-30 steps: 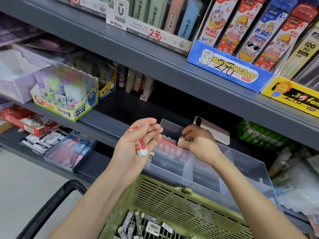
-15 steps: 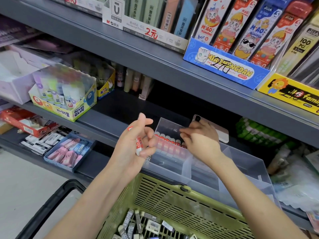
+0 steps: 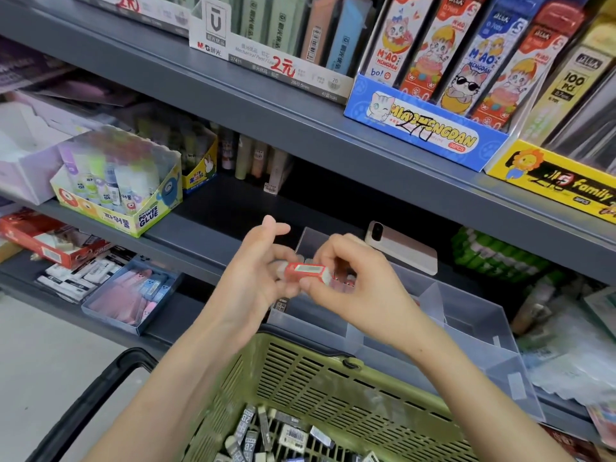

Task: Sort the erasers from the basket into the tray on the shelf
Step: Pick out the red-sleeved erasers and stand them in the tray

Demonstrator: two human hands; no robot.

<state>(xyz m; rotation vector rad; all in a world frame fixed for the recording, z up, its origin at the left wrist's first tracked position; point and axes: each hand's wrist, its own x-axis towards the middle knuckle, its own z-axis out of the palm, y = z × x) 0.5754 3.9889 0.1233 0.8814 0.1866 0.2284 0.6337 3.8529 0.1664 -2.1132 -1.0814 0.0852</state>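
Note:
A red-sleeved white eraser [image 3: 306, 272] lies level between both hands above the clear divided tray [image 3: 466, 328] on the shelf. My left hand [image 3: 253, 278] grips its left end, and my right hand [image 3: 353, 285] pinches its right end with thumb and fingers. Behind my right hand, a row of red erasers [image 3: 343, 282] in the tray's back left compartment is mostly hidden. The green plastic basket [image 3: 320, 371] sits below, with several grey and black sleeved erasers [image 3: 266, 435] lying loose on its bottom.
A phone [image 3: 400, 248] leans on the shelf behind the tray. A glue-stick box [image 3: 123, 188] and a blue tray of pink erasers [image 3: 133, 291] stand at the left. The basket's black handle [image 3: 96, 395] hangs at lower left. The upper shelf edge [image 3: 333, 135] overhangs the tray.
My right hand has left the eraser row in the tray and come to my left hand. The red eraser, held upright by the left hand before, now lies level between both hands.

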